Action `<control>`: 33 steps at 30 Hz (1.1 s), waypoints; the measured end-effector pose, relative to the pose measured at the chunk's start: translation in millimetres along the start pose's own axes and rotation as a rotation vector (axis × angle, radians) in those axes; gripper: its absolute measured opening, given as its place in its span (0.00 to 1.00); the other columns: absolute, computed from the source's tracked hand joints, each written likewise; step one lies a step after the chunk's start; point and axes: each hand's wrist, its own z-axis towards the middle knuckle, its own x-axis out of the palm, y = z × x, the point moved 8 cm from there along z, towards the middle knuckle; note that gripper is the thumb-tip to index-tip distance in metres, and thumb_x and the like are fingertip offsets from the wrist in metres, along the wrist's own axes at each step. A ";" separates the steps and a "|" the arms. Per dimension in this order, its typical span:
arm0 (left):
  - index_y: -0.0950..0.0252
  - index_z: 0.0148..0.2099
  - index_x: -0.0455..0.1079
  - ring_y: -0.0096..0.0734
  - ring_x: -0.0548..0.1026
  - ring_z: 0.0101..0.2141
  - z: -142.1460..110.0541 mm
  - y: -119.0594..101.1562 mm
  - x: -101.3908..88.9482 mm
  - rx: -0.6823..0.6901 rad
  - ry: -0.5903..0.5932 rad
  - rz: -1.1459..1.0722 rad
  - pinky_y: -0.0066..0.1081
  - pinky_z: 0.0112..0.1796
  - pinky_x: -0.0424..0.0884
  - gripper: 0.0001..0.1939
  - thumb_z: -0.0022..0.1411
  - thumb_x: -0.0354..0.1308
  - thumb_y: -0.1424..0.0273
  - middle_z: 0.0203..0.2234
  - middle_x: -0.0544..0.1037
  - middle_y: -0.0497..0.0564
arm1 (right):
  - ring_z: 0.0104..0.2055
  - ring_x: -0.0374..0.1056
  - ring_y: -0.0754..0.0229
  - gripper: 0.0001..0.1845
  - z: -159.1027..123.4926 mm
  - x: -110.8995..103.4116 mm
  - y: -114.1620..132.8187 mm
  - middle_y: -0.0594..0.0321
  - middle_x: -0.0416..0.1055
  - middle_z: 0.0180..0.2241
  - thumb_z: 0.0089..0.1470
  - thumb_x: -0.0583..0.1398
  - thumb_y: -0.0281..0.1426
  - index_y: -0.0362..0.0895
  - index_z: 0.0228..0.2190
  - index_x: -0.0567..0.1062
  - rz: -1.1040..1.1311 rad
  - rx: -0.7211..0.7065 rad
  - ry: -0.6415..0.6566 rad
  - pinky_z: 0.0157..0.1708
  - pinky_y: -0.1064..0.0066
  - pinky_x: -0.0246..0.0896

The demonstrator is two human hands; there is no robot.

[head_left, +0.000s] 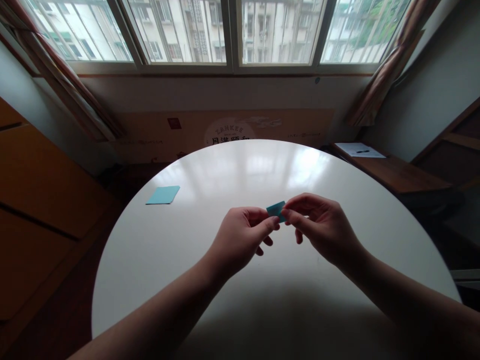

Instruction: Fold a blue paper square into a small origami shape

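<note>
A small piece of teal paper [275,209], seemingly folded, is held above the white table between both hands. My left hand [245,232] pinches its lower left part between thumb and forefinger, the other fingers curled beneath. On the opposite side, my right hand [320,222] grips the upper right edge with thumb and fingertips, which cover part of the paper. Far to the left, light blue square sheets [163,195], perhaps a thin stack, lie flat near the table's edge.
The round white table [210,175] spans the view, its surface glossy with window reflections. A wooden side table [408,172] at the right bears a paper sheet [350,149] and a pen [363,151]. Behind stand a printed cardboard panel [142,132] and windows; an orange-brown cabinet [41,185] is left.
</note>
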 end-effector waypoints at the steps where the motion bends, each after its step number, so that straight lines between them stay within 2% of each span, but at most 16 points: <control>1: 0.69 0.35 0.78 0.29 0.76 0.24 0.4 1.0 0.6 -0.013 0.013 -0.025 0.21 0.18 0.69 0.09 0.60 0.63 0.67 0.29 0.80 0.55 | 0.24 0.69 0.62 0.06 -0.1 0.1 0.3 0.62 0.75 0.26 0.50 0.69 0.28 0.43 0.33 0.79 0.002 -0.001 0.001 0.14 0.77 0.66; 6: 0.69 0.33 0.78 0.25 0.72 0.22 2.7 5.9 2.9 -0.070 0.046 -0.141 0.20 0.17 0.67 0.08 0.57 0.65 0.68 0.28 0.79 0.54 | 0.26 0.72 0.59 0.07 -0.5 0.5 2.2 0.61 0.76 0.27 0.50 0.70 0.29 0.42 0.33 0.79 -0.002 -0.009 0.006 0.15 0.74 0.68; 13: 0.69 0.31 0.77 0.25 0.71 0.21 2.3 7.5 5.1 -0.125 0.083 -0.164 0.21 0.16 0.67 0.07 0.54 0.65 0.69 0.27 0.79 0.54 | 0.26 0.73 0.59 0.07 -0.9 -0.2 6.1 0.59 0.77 0.28 0.51 0.69 0.31 0.42 0.33 0.80 -0.024 -0.024 0.005 0.16 0.73 0.70; 17: 0.69 0.31 0.77 0.25 0.71 0.20 2.2 4.0 3.0 -0.106 0.085 -0.089 0.21 0.15 0.66 0.05 0.56 0.63 0.71 0.26 0.78 0.53 | 0.23 0.70 0.63 0.05 0.1 -3.6 8.9 0.61 0.77 0.28 0.52 0.68 0.29 0.42 0.32 0.80 -0.035 -0.047 -0.020 0.15 0.75 0.69; 22: 0.69 0.32 0.77 0.24 0.70 0.20 2.1 3.9 -0.1 -0.115 0.067 -0.079 0.20 0.15 0.67 0.05 0.55 0.63 0.72 0.25 0.78 0.52 | 0.24 0.71 0.62 0.04 2.2 -10.6 8.7 0.62 0.75 0.26 0.51 0.69 0.29 0.43 0.31 0.80 0.003 -0.064 -0.063 0.14 0.75 0.69; 28: 0.68 0.35 0.78 0.27 0.72 0.24 0.3 0.3 1.0 -0.077 0.091 -0.099 0.19 0.16 0.66 0.09 0.58 0.63 0.67 0.30 0.79 0.54 | 0.25 0.71 0.61 0.05 1.1 -10.5 9.6 0.62 0.76 0.27 0.49 0.70 0.27 0.43 0.32 0.81 0.018 -0.061 -0.070 0.14 0.76 0.69; 33: 0.68 0.31 0.77 0.26 0.71 0.22 -0.8 -1.6 4.3 -0.067 0.099 -0.087 0.20 0.16 0.66 0.09 0.57 0.65 0.66 0.25 0.77 0.51 | 0.25 0.71 0.61 0.06 0.3 -6.5 11.3 0.62 0.77 0.27 0.49 0.69 0.25 0.43 0.33 0.81 0.013 -0.054 -0.037 0.15 0.76 0.70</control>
